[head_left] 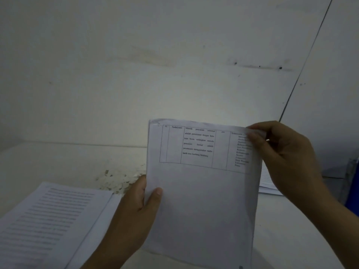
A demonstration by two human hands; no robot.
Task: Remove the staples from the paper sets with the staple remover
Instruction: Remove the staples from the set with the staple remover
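I hold a white paper set (202, 206) upright in front of me, a printed table across its top. My left hand (134, 212) grips its left edge, thumb on the front of the sheet. My right hand (285, 158) pinches the upper right corner, where the top sheet curls slightly away. A small dark mark shows at the sheet's lower right edge. No staple remover is in view.
A stack of printed pages (52, 220) lies on the white table (291, 230) at the left. More papers (268, 183) lie behind my right hand. A blue object (352, 191) stands at the right edge. The wall behind has flaking paint (118, 179).
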